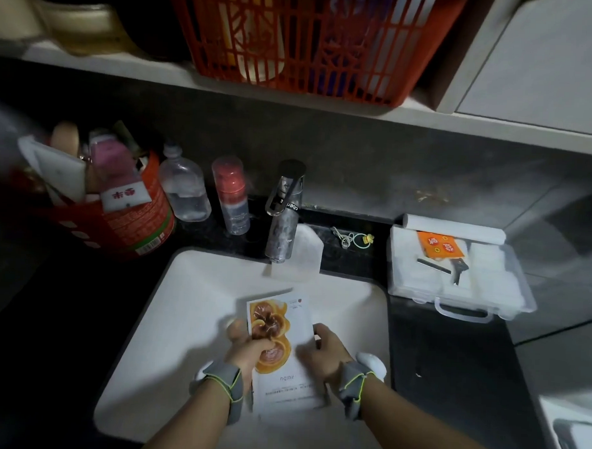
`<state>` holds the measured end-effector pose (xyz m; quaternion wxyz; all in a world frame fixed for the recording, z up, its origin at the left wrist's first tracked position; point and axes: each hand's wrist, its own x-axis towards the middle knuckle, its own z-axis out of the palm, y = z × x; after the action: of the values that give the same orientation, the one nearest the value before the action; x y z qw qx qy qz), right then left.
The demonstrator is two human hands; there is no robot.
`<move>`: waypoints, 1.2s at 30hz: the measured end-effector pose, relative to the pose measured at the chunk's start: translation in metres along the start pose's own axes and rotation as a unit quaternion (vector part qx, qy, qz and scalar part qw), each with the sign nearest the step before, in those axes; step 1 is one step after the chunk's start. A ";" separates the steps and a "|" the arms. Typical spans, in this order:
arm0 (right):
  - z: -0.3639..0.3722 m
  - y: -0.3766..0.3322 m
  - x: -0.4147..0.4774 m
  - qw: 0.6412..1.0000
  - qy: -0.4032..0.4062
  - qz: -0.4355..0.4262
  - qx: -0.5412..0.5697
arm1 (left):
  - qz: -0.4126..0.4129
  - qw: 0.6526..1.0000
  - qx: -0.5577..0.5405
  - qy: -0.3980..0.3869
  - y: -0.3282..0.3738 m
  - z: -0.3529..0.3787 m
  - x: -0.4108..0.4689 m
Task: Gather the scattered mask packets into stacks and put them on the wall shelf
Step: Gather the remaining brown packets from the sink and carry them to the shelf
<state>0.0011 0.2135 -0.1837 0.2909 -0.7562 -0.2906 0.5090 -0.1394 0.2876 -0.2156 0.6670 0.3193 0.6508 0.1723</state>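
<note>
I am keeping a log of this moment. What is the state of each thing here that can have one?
White mask packets with orange-brown print: stacked, held above the white sink.
Left hand: grips the packets' left side.
Right hand: grips their right side.
Chrome tap: no water visibly running.
Clear plastic case: lid closed, orange card on top.
Clear plastic bottle: capped, upright.
</note>
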 end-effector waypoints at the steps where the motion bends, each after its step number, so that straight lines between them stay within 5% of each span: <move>1: -0.005 -0.001 -0.004 1.000 -0.003 -0.022 -0.003 | 0.010 1.000 -0.022 -0.020 0.000 -0.001 -0.003; 7: -0.037 -0.025 -0.028 0.969 0.019 -0.185 -0.161 | 0.032 0.987 -0.079 -0.137 0.019 -0.011 -0.035; 11: -0.058 -0.055 -0.042 0.933 0.022 -0.242 -0.264 | 0.113 0.980 -0.078 -0.144 0.042 -0.017 -0.048; 14: -0.075 -0.074 -0.055 0.908 0.035 -0.268 -0.321 | 0.207 0.970 0.033 -0.124 0.059 -0.020 -0.062; 18: -0.088 -0.092 -0.074 0.883 0.020 -0.295 -0.364 | 0.287 0.905 0.294 -0.107 0.080 -0.008 -0.084; 20: -0.095 -0.097 -0.085 0.867 0.022 -0.322 -0.379 | 0.284 0.900 0.309 -0.113 0.089 -0.002 -0.093; 24: -0.122 -0.101 -0.100 0.889 0.076 -0.331 -0.307 | 0.308 0.904 0.249 -0.161 0.094 0.008 -0.110; 28: -0.166 -0.087 -0.117 0.933 0.167 -0.303 -0.095 | 0.325 0.919 0.151 -0.166 0.084 0.027 -0.121; 32: -0.186 -0.051 -0.120 0.968 0.093 -0.235 0.013 | 0.323 0.925 0.104 -0.171 0.077 0.049 -0.127; 36: -0.184 -0.021 -0.121 0.960 0.153 -0.226 0.062 | 0.316 0.928 0.060 -0.188 0.070 0.078 -0.134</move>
<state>0.1327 0.1117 -0.0381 0.4856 -0.7202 -0.3736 0.3256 -0.0628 0.2367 -0.0725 0.6676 0.5743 0.3881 0.2719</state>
